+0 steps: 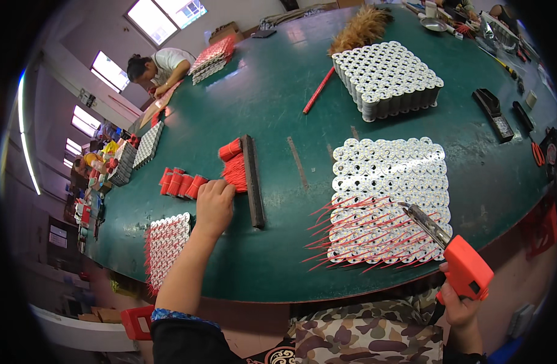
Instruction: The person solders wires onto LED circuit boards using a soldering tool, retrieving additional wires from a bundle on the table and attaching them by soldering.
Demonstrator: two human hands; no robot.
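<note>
So there's a fluffy brown feather duster (pixel 362 29) just lying on the big green table (pixel 266 109), red handle pointing back my way. Over on the right edge it's a proper junk drawer: a long black open-topped holder (pixel 492 114), orange-handled scissors (pixel 537 153), and a shiny round dish (pixel 434 24) further up. Far left side, someone in a white top (pixel 169 65) is hunched over the tabletop. Bright windows (pixel 154 21) behind them, a long tube light (pixel 28 145) glowing, and a cardboard box (pixel 227 31) by the far wall.
</note>
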